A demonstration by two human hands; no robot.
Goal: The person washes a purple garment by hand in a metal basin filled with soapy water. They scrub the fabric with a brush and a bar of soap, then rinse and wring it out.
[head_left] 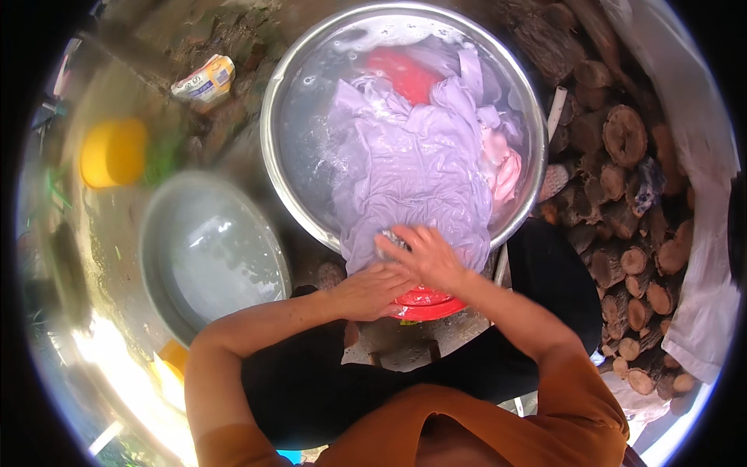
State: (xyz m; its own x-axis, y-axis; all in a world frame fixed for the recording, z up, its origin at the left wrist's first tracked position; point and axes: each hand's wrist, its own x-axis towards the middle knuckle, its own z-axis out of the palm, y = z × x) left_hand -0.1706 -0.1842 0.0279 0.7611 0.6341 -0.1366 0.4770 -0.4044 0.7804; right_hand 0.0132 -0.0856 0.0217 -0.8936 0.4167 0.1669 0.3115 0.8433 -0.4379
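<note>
My main concern is the lavender cloth [412, 171], spread wet and wrinkled from the middle of the metal basin [274, 148] down to its six o'clock rim, where its near end reaches my hands. The right hand [424, 255] is bent over that end with its fingers partly curled; a small greyish thing [393, 238] shows under the fingertips, though I cannot tell what it is or how firmly that grip has it. The left hand [375, 291] comes in from eight o'clock, fingers nearly straight and close together, meeting the right above a red rounded piece [426, 302]; whether this grip has pinched any cloth, I can't tell. I judge the cloth soft and limp, heavy with water and slick with suds, so a fingertip pinch would likely slide off. I'd gather a thick bunch at the near end with a whole fist, and bring both hands under before lifting much, since the soaked far end will drag. It looks thin enough that hard tugging could stretch it. Pink cloth [500, 165] lies against it at four o'clock in the basin, and could come along.
</note>
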